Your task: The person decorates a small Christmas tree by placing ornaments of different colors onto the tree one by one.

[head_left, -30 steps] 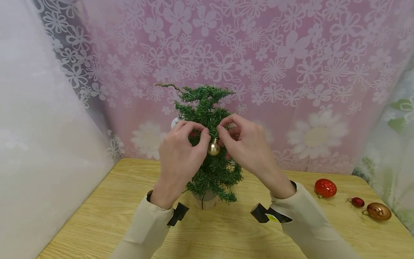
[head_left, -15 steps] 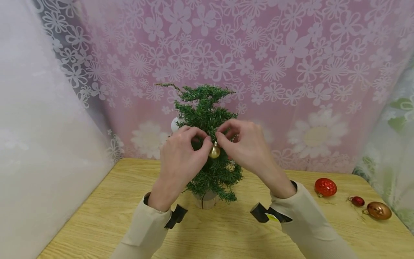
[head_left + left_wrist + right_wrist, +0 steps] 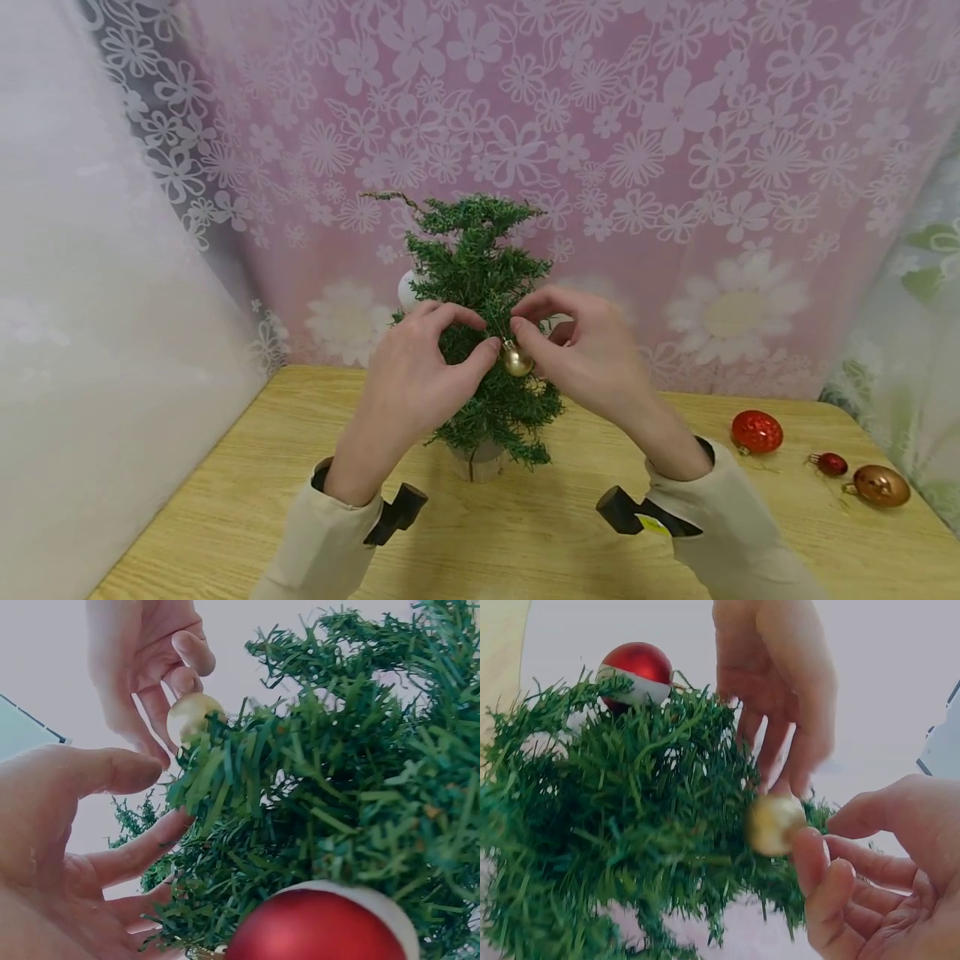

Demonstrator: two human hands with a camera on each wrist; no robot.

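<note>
A small green artificial Christmas tree point(image 3: 476, 258) stands in a pot in front of me. A gold bauble point(image 3: 517, 362) hangs at its front branches, between my hands. My right hand point(image 3: 596, 350) has its thumb and index fingertips together just above the bauble; in the right wrist view its other fingers curl against the gold ball's side. My left hand point(image 3: 412, 367) is at the branch on the other side, thumb and index finger apart, fingertips among the needles. A red and white bauble point(image 3: 319, 930) hangs on the tree's left side.
On the right part of the wooden table point(image 3: 247, 500) lie a large red bauble point(image 3: 757, 432), a small dark red one point(image 3: 831, 464) and a copper one point(image 3: 881, 486). A pink floral curtain point(image 3: 637, 167) hangs behind the tree.
The gold bauble has shifted right and slightly down along with my right hand. My left thumb has come apart from the index finger, and both wrists have dropped a little.
</note>
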